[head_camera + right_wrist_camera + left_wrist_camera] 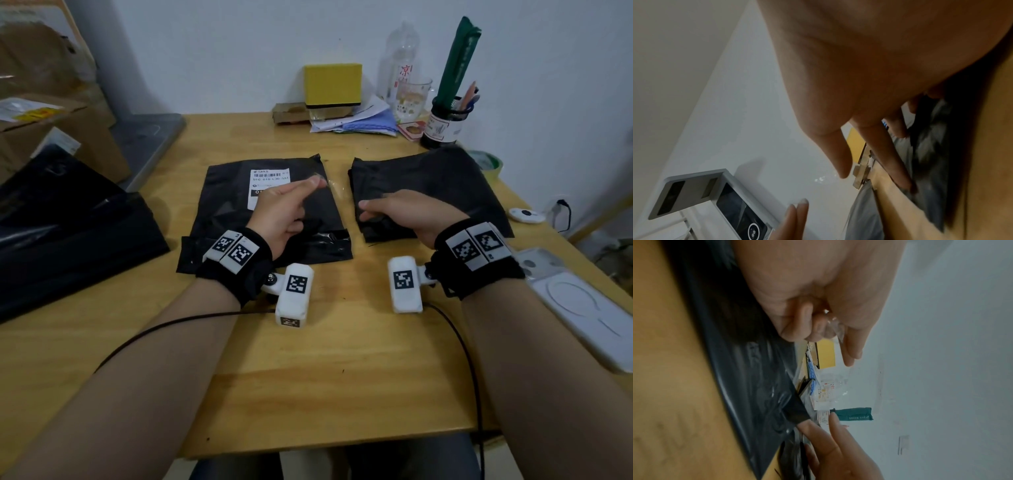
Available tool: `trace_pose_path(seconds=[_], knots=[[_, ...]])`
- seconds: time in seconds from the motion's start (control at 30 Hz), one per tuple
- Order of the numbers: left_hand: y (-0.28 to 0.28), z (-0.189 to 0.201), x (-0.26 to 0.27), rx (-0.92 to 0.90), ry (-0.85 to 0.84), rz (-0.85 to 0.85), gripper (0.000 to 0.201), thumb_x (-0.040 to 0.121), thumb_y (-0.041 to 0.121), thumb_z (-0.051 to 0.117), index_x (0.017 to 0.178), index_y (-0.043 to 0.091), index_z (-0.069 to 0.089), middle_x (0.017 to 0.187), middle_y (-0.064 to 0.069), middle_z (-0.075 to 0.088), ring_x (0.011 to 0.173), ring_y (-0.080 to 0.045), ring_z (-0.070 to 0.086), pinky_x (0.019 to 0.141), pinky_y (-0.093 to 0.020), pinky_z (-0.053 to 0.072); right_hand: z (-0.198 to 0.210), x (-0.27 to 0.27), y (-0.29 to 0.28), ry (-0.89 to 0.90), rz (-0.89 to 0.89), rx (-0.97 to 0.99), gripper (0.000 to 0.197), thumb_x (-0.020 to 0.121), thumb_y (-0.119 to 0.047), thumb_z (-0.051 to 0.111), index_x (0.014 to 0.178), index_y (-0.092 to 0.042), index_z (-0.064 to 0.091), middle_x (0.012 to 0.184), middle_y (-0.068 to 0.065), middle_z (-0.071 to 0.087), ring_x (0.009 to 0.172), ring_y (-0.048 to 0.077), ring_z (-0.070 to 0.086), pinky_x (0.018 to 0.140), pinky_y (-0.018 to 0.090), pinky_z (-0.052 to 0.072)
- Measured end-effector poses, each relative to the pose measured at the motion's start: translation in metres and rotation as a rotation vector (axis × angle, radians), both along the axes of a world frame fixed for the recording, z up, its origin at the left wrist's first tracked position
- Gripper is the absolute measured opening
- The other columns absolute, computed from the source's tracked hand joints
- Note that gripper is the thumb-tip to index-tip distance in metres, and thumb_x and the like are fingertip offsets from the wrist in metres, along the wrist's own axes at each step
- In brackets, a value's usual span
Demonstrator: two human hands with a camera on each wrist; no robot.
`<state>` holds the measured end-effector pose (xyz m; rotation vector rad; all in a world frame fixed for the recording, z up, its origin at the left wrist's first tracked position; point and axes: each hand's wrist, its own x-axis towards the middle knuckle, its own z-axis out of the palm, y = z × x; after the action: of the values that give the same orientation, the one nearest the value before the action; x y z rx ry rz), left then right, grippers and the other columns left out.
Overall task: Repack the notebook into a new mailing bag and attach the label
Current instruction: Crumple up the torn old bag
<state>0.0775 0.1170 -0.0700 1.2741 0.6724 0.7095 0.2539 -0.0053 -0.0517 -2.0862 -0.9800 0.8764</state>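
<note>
Holding a clear strip (835, 327) pinched in my left hand (284, 212) above the labelled bag (267, 209), likely peeled tape; right hand (407, 212), fingers relaxed, steadies the new bags (428, 185).

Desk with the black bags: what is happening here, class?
A person sits at a wooden desk with two black mailing bags. The left hand hovers over the labelled bag, pinching a scrap of clear film. The right hand rests its fingers on the folded plain bag. No notebook shows.
</note>
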Motion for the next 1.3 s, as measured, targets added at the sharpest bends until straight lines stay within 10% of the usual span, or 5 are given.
trace_pose_path(seconds=[0.3, 0.5, 0.7, 0.83, 1.3], knots=[[0.000, 0.000, -0.007, -0.056, -0.052, -0.009, 0.016, 0.095, 0.031, 0.065, 0.099, 0.018, 0.074, 0.052, 0.014, 0.037, 0.050, -0.004, 0.024, 0.039, -0.017, 0.018, 0.002, -0.002, 0.003, 0.015, -0.136, 0.038, 0.043, 0.088, -0.052, 0.070, 0.103, -0.012, 0.074, 0.105, 0.009, 0.073, 0.100, 0.024, 0.068, 0.097, 0.039, 0.052], [0.003, -0.003, -0.007, -0.118, -0.072, 0.036, 0.028, 0.092, 0.026, 0.070, 0.116, 0.013, 0.073, 0.053, 0.014, 0.041, 0.045, -0.003, 0.025, 0.037, -0.016, 0.021, 0.021, -0.009, -0.011, 0.245, -0.241, 0.482, 0.021, 0.095, -0.026, 0.067, 0.106, -0.010, 0.076, 0.096, 0.007, 0.079, 0.095, 0.024, 0.075, 0.078, 0.031, 0.058], [0.002, -0.001, -0.011, -0.160, -0.105, 0.143, 0.017, 0.091, 0.017, 0.072, 0.107, 0.012, 0.072, 0.075, 0.006, 0.066, 0.047, -0.003, 0.043, 0.036, -0.015, 0.025, 0.035, -0.031, -0.009, 0.506, -0.186, 0.826, 0.034, 0.095, -0.001, 0.048, 0.111, -0.009, 0.076, 0.106, 0.008, 0.078, 0.097, 0.020, 0.073, 0.097, 0.038, 0.055], [-0.001, 0.003, -0.020, -0.090, -0.095, 0.135, 0.011, 0.091, 0.011, 0.071, 0.101, 0.011, 0.073, 0.084, 0.000, 0.068, 0.057, -0.008, 0.055, 0.041, -0.016, 0.033, 0.034, -0.057, 0.006, 0.599, -0.110, 0.794, 0.046, 0.093, 0.006, 0.038, 0.111, -0.012, 0.077, 0.101, 0.007, 0.078, 0.087, 0.021, 0.067, 0.075, 0.033, 0.055], [-0.014, 0.006, -0.044, 0.107, -0.075, 0.028, 0.022, 0.090, -0.005, 0.060, 0.106, 0.002, 0.074, 0.086, -0.011, 0.075, 0.072, -0.021, 0.071, 0.062, -0.028, 0.056, 0.008, -0.095, 0.017, 0.584, -0.030, 0.481, 0.019, 0.088, -0.007, 0.075, 0.105, -0.007, 0.068, 0.085, 0.009, 0.070, 0.064, 0.017, 0.056, 0.060, 0.026, 0.053]])
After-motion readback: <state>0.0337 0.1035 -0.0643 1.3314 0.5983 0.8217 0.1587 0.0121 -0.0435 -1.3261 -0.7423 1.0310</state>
